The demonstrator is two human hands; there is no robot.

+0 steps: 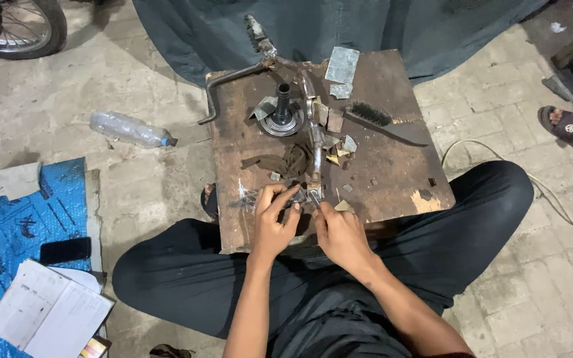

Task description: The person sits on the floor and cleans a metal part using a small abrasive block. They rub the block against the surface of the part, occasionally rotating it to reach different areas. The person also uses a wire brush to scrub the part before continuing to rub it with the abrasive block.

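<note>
Left hand (272, 222) pinches the near end of the metal lever (314, 142) on the table (392, 172); right hand (339, 232) pinches a thin tool (314, 199) just beside that grip. Judgement: hold the lever firmly against the table, work the tool in short strokes, fingers off the tip

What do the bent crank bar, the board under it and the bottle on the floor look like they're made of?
The bent crank bar looks like bare steel: grey, dull, with a slight sheen. The board looks like worn wood or plywood: brown, stained, with a pale chipped patch at its near edge. The bottle looks like clear thin plastic: see-through, ribbed, with a dark cap. Both hands work at the bar's near end.
</note>
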